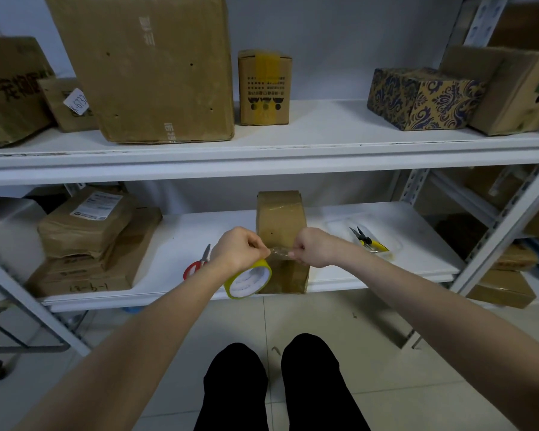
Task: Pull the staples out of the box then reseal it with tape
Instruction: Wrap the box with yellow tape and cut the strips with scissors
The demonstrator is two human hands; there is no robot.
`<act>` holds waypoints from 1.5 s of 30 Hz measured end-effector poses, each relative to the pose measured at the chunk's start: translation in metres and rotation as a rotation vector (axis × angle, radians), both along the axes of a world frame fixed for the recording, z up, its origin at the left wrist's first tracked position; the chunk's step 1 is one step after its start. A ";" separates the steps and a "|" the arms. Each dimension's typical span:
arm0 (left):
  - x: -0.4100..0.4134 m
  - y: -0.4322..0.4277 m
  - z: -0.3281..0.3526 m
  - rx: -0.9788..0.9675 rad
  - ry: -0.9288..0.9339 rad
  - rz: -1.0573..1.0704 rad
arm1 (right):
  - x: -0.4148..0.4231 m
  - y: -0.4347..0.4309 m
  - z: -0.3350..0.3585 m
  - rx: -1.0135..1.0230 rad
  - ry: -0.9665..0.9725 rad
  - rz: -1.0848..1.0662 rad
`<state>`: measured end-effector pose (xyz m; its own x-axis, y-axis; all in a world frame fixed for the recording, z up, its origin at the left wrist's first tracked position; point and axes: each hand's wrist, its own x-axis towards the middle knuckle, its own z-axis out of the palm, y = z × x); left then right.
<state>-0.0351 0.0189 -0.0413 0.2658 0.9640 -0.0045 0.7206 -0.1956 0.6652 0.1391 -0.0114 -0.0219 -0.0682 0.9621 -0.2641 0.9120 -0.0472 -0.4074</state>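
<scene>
A narrow brown cardboard box (280, 225) lies on the lower white shelf (339, 275), reaching its front edge. My left hand (238, 248) grips a tape roll (248, 279) with a yellow rim and white core, held just left of the box's front end. My right hand (313, 245) pinches the free end of a short clear tape strip (280, 252) stretched between both hands above the box top. Clear tape shows across the box farther back.
Red-handled scissors (196, 264) lie on the shelf left of the roll. Yellow-handled pliers (367, 241) rest in a clear tray (395, 244) at right. Stacked parcels (87, 237) fill the left side. Several boxes stand on the upper shelf (324, 141).
</scene>
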 end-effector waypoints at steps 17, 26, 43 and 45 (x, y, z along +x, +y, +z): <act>0.009 -0.006 -0.012 -0.056 -0.006 -0.098 | 0.010 -0.016 -0.032 0.021 0.564 -0.481; 0.016 -0.010 -0.023 -0.089 -0.089 -0.114 | 0.018 -0.029 -0.057 -0.025 0.963 -0.383; 0.024 -0.003 0.009 -0.487 -0.129 0.009 | 0.018 0.011 -0.028 0.544 0.313 -0.145; 0.020 0.006 0.012 -0.482 -0.058 0.037 | 0.011 0.015 -0.022 0.585 0.327 -0.129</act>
